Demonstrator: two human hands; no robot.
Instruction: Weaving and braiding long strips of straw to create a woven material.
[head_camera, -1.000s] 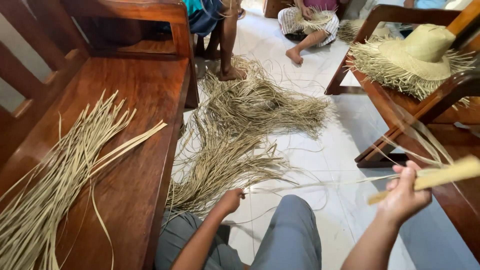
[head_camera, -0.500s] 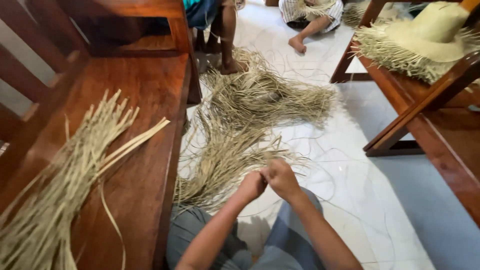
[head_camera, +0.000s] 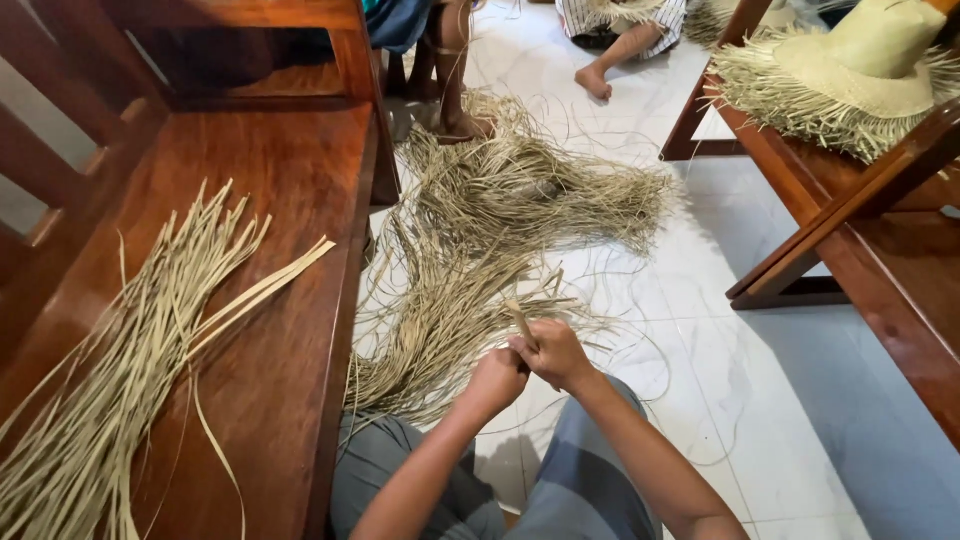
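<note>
My left hand (head_camera: 497, 380) and my right hand (head_camera: 553, 352) meet in front of my knees, both closed on one pale straw strip (head_camera: 520, 322) whose end sticks up between them. Just beyond the hands a heap of dry straw fibres (head_camera: 470, 250) spreads over the white tiled floor (head_camera: 760, 400). A bundle of flat straw strips (head_camera: 140, 350) lies on the wooden bench (head_camera: 290, 180) at my left.
A second wooden bench (head_camera: 880, 250) at the right carries an unfinished straw hat (head_camera: 860, 70) with a fringed brim. Two other people sit at the far end; a bare foot (head_camera: 595, 82) and a leg (head_camera: 450, 70) show near the straw heap.
My right hand, held out to the right with a long strip a second ago, has come in to meet my left hand over my knees. The view has tilted down slightly.
</note>
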